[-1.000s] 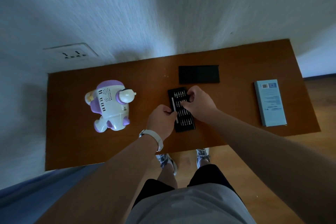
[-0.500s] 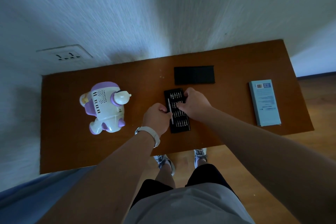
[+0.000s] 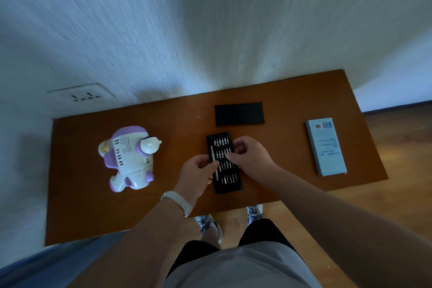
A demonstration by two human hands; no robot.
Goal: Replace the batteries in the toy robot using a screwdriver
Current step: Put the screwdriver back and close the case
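Head view, left hand (image 3: 198,174) still pinching screwdriver (image 3: 212,153)

A pale, smooth wristband (image 3: 177,202) circles the wrist behind the left hand (image 3: 198,173). Both forearms are bare. The person wears a light grey top (image 3: 233,269) over black shorts (image 3: 264,231). On the feet are grey-and-white laced sneakers (image 3: 209,224), seen past the near edge of the tabletop.

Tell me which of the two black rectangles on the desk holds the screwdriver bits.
The bit tray under the left hand and right hand, lying lengthwise, with rows of silver bits. The black lid behind it lies crosswise, plain.
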